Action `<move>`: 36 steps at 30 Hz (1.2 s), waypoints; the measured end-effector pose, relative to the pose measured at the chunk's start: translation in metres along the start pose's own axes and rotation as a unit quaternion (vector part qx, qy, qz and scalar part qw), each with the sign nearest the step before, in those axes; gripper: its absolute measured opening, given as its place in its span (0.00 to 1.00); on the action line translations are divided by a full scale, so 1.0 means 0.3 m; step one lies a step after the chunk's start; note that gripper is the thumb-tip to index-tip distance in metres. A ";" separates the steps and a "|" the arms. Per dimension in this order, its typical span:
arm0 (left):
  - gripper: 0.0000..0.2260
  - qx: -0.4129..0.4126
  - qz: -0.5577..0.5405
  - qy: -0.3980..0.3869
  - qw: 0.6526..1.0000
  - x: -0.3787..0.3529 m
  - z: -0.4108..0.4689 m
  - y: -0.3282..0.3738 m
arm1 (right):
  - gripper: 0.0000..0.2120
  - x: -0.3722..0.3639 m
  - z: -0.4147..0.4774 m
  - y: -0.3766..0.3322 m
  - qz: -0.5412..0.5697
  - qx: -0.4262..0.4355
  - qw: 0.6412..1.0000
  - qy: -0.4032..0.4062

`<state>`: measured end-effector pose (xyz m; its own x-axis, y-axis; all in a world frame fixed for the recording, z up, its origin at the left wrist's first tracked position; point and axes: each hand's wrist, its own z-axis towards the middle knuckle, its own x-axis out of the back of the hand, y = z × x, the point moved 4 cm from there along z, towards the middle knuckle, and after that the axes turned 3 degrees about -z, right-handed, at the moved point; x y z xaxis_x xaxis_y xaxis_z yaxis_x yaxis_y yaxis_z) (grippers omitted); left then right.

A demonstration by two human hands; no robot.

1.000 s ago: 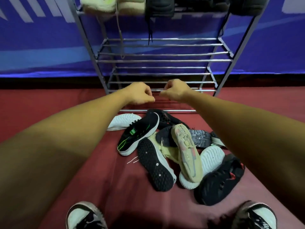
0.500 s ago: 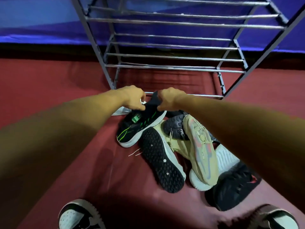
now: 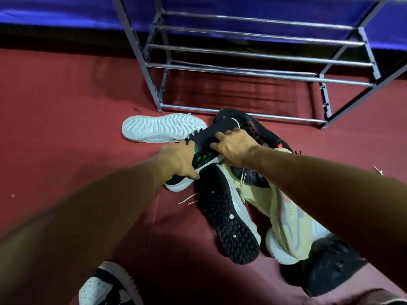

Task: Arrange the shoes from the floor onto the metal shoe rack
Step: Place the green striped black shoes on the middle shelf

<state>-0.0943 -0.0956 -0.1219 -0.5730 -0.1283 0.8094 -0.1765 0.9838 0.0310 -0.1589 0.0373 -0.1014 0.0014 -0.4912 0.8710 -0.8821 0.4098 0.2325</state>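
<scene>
A black sneaker with green markings and a white sole (image 3: pixel 203 154) lies on top of a pile of shoes on the red floor. My left hand (image 3: pixel 179 160) grips its side near the toe half, and my right hand (image 3: pixel 233 147) grips its heel half. The grey metal shoe rack (image 3: pixel 253 53) stands just behind the pile, its low shelves bare. In the pile lie a shoe turned sole-up with a black studded sole (image 3: pixel 226 219), a beige sneaker (image 3: pixel 284 216) and black shoes (image 3: pixel 330 267).
A white shoe lies sole-up (image 3: pixel 163 128) left of the pile, beside the rack's front left leg. A blue wall panel (image 3: pixel 66 9) runs behind the rack. My own feet in black and white sneakers (image 3: pixel 105 287) show at the bottom edge.
My hands dropped from in front of the rack down to the pile and closed on the black and green sneaker. The view tilted down, so the upper shelves left the frame.
</scene>
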 end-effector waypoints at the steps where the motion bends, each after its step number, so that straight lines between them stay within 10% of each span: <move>1: 0.40 -0.002 0.003 0.006 1.000 -0.003 -0.003 0.002 | 0.22 0.005 -0.008 -0.002 -0.002 0.010 1.000 0.006; 15: 0.43 -0.014 -0.248 -0.014 0.969 0.104 -0.174 -0.078 | 0.10 0.271 -0.198 0.067 0.040 0.052 0.972 0.224; 26: 0.16 -0.067 -0.452 0.071 0.887 0.403 -0.395 -0.127 | 0.14 0.527 -0.363 0.179 0.061 -0.013 0.893 0.445; 36: 0.40 -0.066 -0.570 0.175 0.800 0.612 -0.524 -0.193 | 0.13 0.672 -0.341 0.214 0.326 -0.114 0.789 0.509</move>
<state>-0.0635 -0.1564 0.1172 0.1643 -0.9314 0.3247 -0.3257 0.2595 0.9092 -0.1671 0.0430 0.1334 0.0622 0.7045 0.7069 -0.7446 0.5044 -0.4372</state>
